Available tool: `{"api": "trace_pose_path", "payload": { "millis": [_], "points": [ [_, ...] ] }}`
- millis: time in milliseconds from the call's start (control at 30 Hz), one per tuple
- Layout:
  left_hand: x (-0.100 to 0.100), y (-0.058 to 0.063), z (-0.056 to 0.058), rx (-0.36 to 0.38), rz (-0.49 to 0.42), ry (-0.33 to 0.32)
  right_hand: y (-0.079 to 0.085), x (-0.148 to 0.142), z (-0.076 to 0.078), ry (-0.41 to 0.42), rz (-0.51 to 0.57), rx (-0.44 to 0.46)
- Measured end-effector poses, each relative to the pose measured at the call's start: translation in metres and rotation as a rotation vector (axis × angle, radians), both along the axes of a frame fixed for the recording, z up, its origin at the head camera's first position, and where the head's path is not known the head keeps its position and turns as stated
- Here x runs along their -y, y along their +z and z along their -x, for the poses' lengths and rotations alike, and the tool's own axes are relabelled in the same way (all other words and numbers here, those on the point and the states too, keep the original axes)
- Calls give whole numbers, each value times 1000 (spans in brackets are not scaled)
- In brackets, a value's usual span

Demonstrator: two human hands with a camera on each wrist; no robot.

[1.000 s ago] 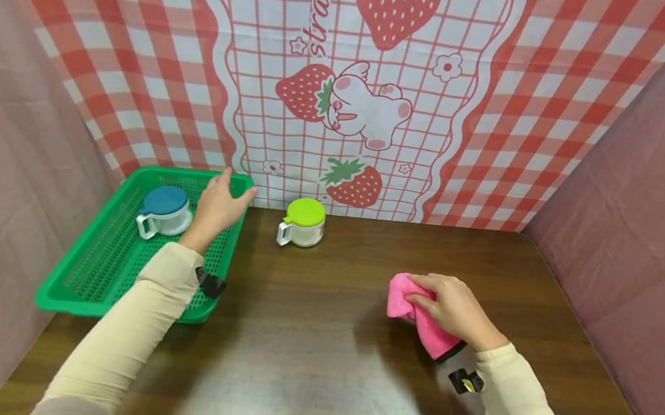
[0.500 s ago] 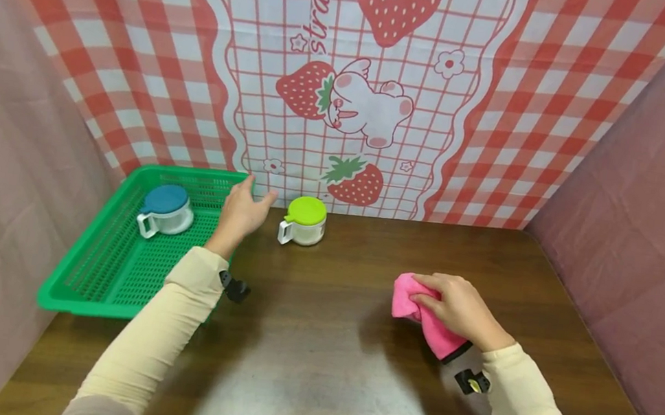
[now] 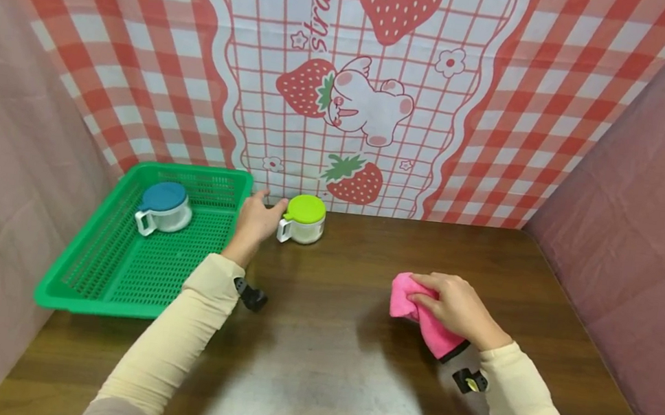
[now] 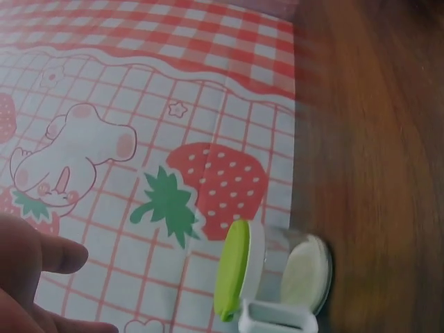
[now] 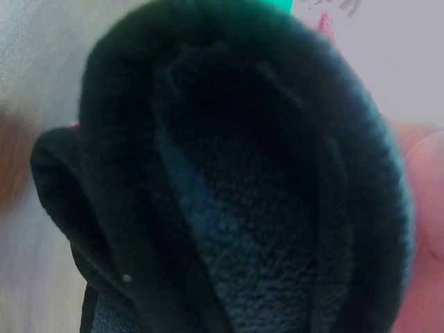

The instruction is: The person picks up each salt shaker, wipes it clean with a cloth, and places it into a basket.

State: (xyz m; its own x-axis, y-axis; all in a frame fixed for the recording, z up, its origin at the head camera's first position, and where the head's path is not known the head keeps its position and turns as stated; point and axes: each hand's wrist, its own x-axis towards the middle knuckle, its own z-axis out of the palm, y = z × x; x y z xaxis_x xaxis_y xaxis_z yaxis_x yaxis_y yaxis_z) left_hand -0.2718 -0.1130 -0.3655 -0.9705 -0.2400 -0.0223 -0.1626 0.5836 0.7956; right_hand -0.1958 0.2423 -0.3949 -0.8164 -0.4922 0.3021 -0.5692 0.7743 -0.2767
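In the head view my left hand [image 3: 257, 220] reaches forward between the basket and a small clear jar [image 3: 306, 233] with a lime-green lid and a white handle. Its thumb and fingers are spread, the thumb right by the lid's edge. The left wrist view shows two extended fingers [image 4: 66, 254] to the left of the same jar [image 4: 277, 267], which holds something pale. On the right, my right hand [image 3: 457, 309] grips a bunched pink cloth [image 3: 438, 333] with a black edge, over the table. Up close in the right wrist view, a dark fuzzy fold [image 5: 257, 208] fills most of the frame.
A green slotted basket [image 3: 65, 304] stands on the left of the brown wooden table [image 3: 318, 372]. Inside it, at the back, sits a similar jar [image 3: 172, 219] with a blue lid. A strawberry-print curtain [image 3: 370, 101] hangs behind the table, with pink cloth walls at both sides.
My left hand has moved right, from over the basket to beside the lime-lidded jar. The right hand has stayed nearly in place with the pink cloth.
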Motion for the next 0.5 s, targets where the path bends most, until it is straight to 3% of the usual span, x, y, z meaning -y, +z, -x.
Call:
{"api": "trace_pose_path", "payload": {
  "millis": [233,500],
  "points": [
    [-8,-6,-1,1,-97,41,-2,1,0,-1,2,-7],
    [-19,-19,-4,-41,-255,153,-4,2,0,0,5,12]
  ]
}}
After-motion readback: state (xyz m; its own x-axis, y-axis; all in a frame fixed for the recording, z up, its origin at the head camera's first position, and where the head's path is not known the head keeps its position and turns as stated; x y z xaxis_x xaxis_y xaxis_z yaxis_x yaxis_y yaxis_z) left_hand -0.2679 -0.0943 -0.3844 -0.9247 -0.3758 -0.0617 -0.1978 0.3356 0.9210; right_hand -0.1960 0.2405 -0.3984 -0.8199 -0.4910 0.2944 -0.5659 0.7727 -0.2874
